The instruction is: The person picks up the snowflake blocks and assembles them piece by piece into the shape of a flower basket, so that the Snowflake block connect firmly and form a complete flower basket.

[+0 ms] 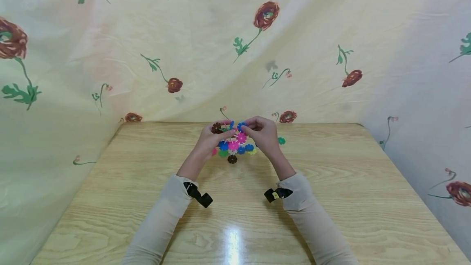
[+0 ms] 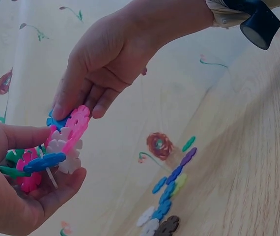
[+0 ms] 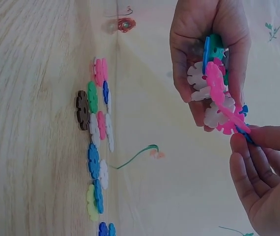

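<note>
A cluster of interlocking plastic snowflake discs [image 3: 216, 83] in pink, white, green and blue is held up above the table. My left hand [image 1: 211, 139] grips the cluster, with its thumb on one side and fingers on the other in the left wrist view. With thumb and fingertips, my right hand [image 1: 265, 134] pinches a blue snowflake disc [image 1: 241, 126] at the cluster's end. That blue disc touches a pink disc [image 2: 77, 123] of the cluster. Fingers hide part of the blue disc, so I cannot tell how far it is slotted in.
Several loose snowflake discs lie on the wooden table [image 1: 235, 191] beneath and beyond the hands, among them a brown disc [image 1: 232, 159], a yellow disc [image 3: 92, 202] and a green disc [image 1: 281, 140]. A flower-printed cloth [image 1: 206, 52] hangs behind the table's far edge.
</note>
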{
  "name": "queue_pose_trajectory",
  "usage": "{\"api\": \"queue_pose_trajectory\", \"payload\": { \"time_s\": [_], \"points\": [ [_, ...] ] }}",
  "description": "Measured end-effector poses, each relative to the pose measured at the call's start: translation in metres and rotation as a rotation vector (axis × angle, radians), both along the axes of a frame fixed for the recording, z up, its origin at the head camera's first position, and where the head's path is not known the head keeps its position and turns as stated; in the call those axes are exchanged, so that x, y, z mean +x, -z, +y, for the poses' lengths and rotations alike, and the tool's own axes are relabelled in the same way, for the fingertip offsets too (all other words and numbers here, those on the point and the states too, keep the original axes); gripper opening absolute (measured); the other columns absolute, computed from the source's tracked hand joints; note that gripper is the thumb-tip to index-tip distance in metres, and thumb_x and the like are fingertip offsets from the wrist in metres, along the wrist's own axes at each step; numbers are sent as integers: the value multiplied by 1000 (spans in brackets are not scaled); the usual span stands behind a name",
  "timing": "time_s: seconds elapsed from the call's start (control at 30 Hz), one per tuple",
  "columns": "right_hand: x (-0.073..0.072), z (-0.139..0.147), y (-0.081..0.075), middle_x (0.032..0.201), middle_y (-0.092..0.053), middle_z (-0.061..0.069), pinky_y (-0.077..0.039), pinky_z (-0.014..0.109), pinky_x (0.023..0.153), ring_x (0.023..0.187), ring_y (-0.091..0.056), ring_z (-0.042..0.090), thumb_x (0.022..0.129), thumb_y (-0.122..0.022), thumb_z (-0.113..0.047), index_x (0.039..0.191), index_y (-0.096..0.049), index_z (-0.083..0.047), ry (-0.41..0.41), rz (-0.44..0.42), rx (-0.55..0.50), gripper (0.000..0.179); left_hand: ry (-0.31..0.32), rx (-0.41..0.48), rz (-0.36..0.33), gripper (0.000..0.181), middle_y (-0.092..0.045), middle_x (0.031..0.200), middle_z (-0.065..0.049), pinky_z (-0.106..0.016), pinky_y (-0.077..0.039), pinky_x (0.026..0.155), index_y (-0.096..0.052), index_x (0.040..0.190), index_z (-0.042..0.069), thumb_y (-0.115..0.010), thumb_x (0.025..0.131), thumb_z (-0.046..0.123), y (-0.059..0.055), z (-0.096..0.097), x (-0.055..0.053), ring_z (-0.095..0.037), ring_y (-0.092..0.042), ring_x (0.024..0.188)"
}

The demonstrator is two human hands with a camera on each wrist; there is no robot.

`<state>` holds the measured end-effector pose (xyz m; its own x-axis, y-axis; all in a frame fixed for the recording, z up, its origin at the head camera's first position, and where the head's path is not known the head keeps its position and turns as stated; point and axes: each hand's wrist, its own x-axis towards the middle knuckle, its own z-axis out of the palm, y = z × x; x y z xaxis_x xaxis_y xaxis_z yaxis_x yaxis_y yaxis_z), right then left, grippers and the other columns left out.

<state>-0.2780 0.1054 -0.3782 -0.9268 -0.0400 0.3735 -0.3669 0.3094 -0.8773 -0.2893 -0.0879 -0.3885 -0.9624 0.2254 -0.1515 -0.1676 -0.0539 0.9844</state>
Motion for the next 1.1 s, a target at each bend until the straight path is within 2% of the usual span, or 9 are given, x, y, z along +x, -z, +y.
{"api": "queue_pose_trajectory", "payload": {
  "time_s": [0.23,0.43,0.5,0.6,0.7,0.77,0.87,0.97,1.1],
  "points": [
    [0,-2,-1,88,-73,24,-56,18,64,70,-69,24,91,-76,-9,95,-75,4,-29,26,-13,14,-5,-1,30,40,-68,115,-6,-27,-57,87,-67,132,17,-76,94,21,0,0,0,-23,-68,104],
    [-1,-3,-3,86,-73,24,-58,20,64,66,-67,12,91,-76,-9,94,-74,4,-26,30,-39,13,5,-14,59,41,-61,122,-3,-29,-53,89,-65,134,24,-75,94,26,-6,-2,1,-20,-62,109],
    [-1,-3,-3,87,-73,25,-60,25,64,66,-66,9,92,-76,-10,96,-73,4,-6,16,-53,15,20,38,62,42,-59,118,-1,-28,-50,85,-62,138,25,-71,97,25,-7,-3,0,-17,-58,106],
    [-1,-2,-4,88,-73,25,-63,36,66,63,-67,7,92,-76,-9,97,-72,5,42,-16,-86,16,42,196,39,44,-56,111,1,-24,-49,80,-55,144,20,-64,101,22,-6,-3,-2,-13,-56,99],
    [0,-2,-6,88,-74,22,-63,41,66,61,-69,11,92,-75,-10,98,-71,5,96,-63,-118,16,23,323,8,59,-56,112,1,-25,-49,86,-38,156,12,-59,102,20,-6,2,-1,-10,-58,98],
    [2,-4,-6,87,-75,22,-63,37,63,59,-69,12,93,-75,-8,97,-70,5,119,-82,-144,15,-3,350,9,63,-58,116,0,-29,-47,99,-34,157,7,-60,101,17,-5,6,0,-10,-59,104],
    [4,-9,-4,86,-75,23,-62,33,61,58,-68,9,93,-74,-7,97,-69,6,118,-100,-168,15,-39,325,22,60,-60,119,-2,-37,-42,109,-38,152,4,-64,99,14,-2,12,2,-14,-58,113],
    [6,-13,-1,87,-75,24,-62,30,60,59,-69,8,94,-73,-7,97,-68,6,76,-111,-167,15,-65,322,7,59,-62,125,-5,-38,-43,115,-41,147,3,-69,96,11,1,14,2,-19,-58,124],
    [7,-17,2,88,-75,23,-62,28,62,62,-70,8,95,-72,-8,98,-67,6,18,-123,-149,15,-108,285,-34,66,-61,138,-16,-30,-53,104,-42,148,4,-76,92,15,2,12,0,-24,-61,127]
  ]
}}
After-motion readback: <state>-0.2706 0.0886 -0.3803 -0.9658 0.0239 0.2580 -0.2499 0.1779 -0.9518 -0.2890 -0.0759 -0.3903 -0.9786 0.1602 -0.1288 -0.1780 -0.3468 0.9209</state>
